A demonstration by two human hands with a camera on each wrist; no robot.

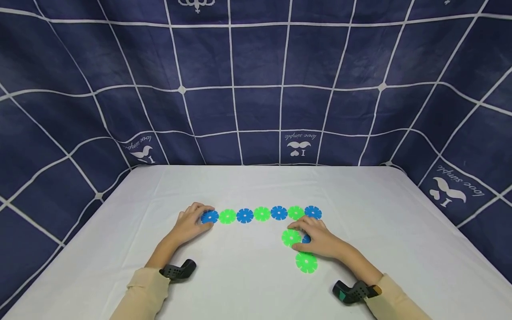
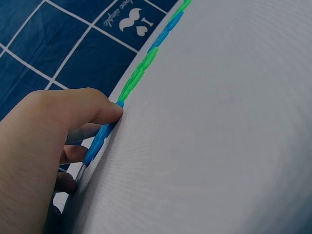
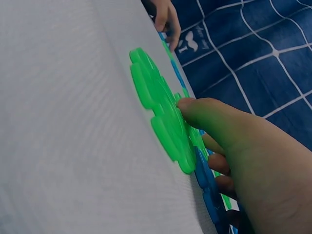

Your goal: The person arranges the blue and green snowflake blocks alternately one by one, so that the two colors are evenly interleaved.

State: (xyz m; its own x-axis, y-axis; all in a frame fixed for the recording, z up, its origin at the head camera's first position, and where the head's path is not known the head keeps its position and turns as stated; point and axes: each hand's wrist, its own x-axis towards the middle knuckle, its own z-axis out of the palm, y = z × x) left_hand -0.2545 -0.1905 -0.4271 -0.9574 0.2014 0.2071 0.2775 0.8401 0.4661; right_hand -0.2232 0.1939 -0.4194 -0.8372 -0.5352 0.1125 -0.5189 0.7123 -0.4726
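Several blue and green plastic snowflake discs form an alternating row across the table. My left hand [image 1: 191,225] pinches the blue disc [image 1: 210,217] at the row's left end, thumb on the near edge and fingers at the far edge. A green disc [image 1: 227,216] adjoins it. Below the row's right end, my right hand [image 1: 320,238] holds a green disc [image 1: 291,238] between thumb and forefinger. Another blue disc [image 1: 306,238] shows partly under that hand, and a second loose green disc [image 1: 306,262] lies nearer me. The right thumb [image 3: 187,107] overlaps a green disc in the right wrist view.
A white cloth covers the table [image 1: 240,275]. Behind it and at both sides hangs a dark blue curtain [image 1: 256,111] with white grid lines. Black bands with small cameras sit on my left wrist [image 1: 178,270] and right wrist [image 1: 356,292].
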